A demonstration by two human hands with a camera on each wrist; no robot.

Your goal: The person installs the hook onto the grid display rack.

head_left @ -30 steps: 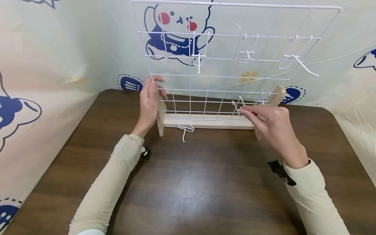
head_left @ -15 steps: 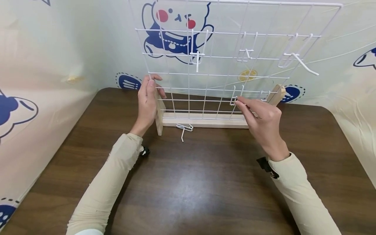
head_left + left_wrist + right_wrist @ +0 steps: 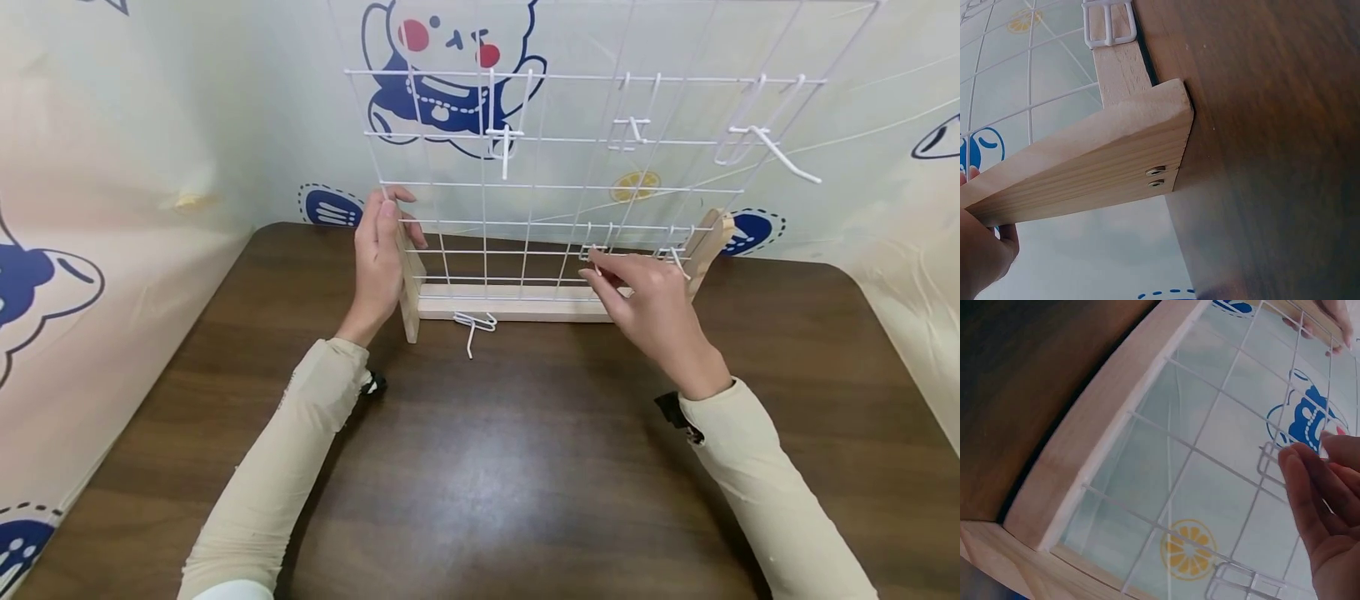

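A white wire grid (image 3: 483,218) stands in a pale wooden frame, its base bar (image 3: 517,310) along the bottom. My left hand (image 3: 378,258) grips the frame's left wooden upright (image 3: 1085,169) near its upper end, fingers reaching behind. At the lower right of the grid, my right hand (image 3: 656,302) pinches a white wire hook (image 3: 1262,465) between thumb and forefinger. The hook's two upper ends overlap a horizontal wire in the head view, its loop lying against the grid. The fingertips cover most of its prong.
Another wire hook (image 3: 471,340) lies on the brown table (image 3: 480,450) before the base bar. Higher on the grid hang a left hook (image 3: 506,158), a middle hook (image 3: 635,129) and a right hook (image 3: 783,156). One more hook (image 3: 677,260) hangs beside the right upright (image 3: 708,242).
My right hand has moved left and up with the hook, from in front of the lower wires to against the grid. My left hand keeps its grip on the upright.
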